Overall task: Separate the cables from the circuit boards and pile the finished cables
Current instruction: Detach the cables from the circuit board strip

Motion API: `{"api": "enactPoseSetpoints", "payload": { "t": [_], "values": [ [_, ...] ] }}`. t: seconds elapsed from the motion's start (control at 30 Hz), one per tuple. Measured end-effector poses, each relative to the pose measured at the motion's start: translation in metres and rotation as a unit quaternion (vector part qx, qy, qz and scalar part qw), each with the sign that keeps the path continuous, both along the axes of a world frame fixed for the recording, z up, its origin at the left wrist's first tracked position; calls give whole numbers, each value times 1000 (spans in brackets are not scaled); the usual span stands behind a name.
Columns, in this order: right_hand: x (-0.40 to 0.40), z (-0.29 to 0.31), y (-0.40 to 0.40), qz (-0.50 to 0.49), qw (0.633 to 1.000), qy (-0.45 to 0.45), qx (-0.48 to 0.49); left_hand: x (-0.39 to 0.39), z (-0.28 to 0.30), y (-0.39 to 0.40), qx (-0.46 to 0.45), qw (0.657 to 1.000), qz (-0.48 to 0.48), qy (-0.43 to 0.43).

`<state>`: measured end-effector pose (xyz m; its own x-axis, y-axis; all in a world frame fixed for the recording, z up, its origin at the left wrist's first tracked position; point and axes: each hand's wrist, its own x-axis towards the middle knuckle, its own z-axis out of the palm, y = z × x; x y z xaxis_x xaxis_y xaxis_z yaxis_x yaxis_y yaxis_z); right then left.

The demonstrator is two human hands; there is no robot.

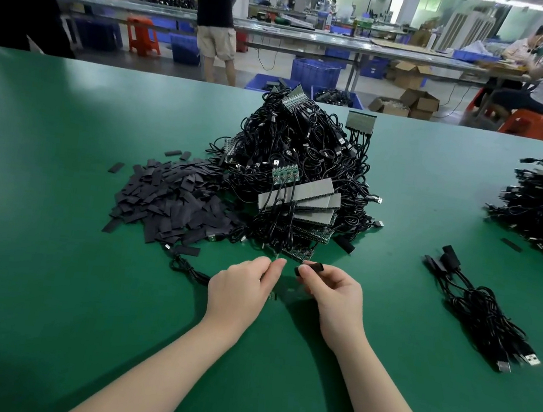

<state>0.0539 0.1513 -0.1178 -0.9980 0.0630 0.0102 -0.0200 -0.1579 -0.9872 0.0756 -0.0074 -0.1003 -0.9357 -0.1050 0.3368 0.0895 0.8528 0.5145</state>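
Pulling a cable end free at the foot of the heap

My left hand (245,289) pinches a thin cable end; my right hand (331,291) pinches a black sleeve (311,267). Just beyond, the circuit boards (301,206) lie tangled in the cable heap (305,148); finished cables (478,302) lie right. Tugging hard could snag loops and topple boards.
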Motion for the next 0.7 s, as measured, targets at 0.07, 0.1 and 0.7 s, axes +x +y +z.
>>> {"api": "enactPoseSetpoints", "payload": {
  "t": [0.07,0.1,0.7],
  "values": [
    [0,-1,0,0,1000,1,4,1,0,-1,29,999,-22,22],
    [0,-1,0,0,1000,0,3,1,-1,-1,43,998,-39,31],
    [1,0,2,5,1000,18,-10,-7,-8,-2,10,983,-124,132]
  ]
}}
